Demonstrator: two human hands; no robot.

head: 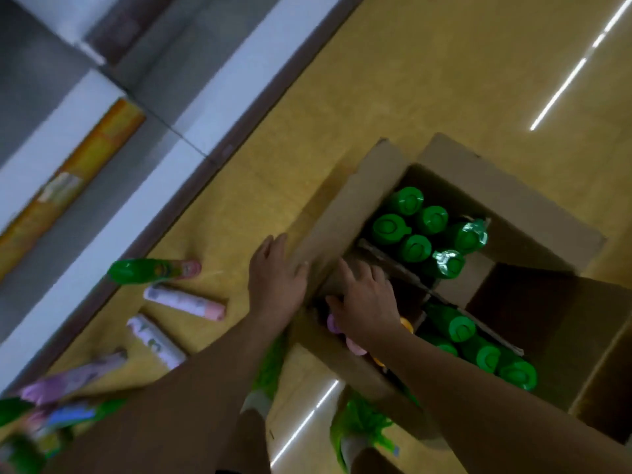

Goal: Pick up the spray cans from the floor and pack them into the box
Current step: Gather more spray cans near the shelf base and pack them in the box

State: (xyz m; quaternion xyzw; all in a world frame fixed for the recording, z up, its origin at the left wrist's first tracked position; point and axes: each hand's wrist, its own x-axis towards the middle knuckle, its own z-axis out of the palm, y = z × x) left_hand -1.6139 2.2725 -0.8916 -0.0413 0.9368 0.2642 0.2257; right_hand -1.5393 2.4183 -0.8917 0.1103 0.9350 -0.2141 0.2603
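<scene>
Partly, the view was smeared by motion, so the labels on the cans could not be read, and the lower left corner held only a blurred heap of purple and green cans (pixel 65 401) cut off by the frame edge. The box (pixel 554 302) stood open on the yellow floor (pixel 427 80), its right side running out of the picture. Inside it, green-capped cans (pixel 415 248) stood upright in the far compartment, more green caps (pixel 478 350) filled the near right one, and a cardboard divider (pixel 400 265) ran between them.

The right hand (pixel 367 304) reached down into the near left corner of the box, its palm covering whatever lay under it; a pink cap (pixel 333 325) and a bit of an orange cap (pixel 407 325) showed at its edges. Whether the fingers had closed on a can could not be told. The left hand (pixel 277 278) lay flat and spread against the box flap (pixel 338 213), holding nothing.

On the floor to the left of the left hand, well apart from both hands, lay a green can (pixel 154 270) on its side, a pale pink can (pixel 184 302) just below it, and a white can (pixel 155 340) nearer the person. Green shoes (pixel 359 422) showed below the arms, partly hidden by them. Shelving (pixel 113 131) ran along the left.
</scene>
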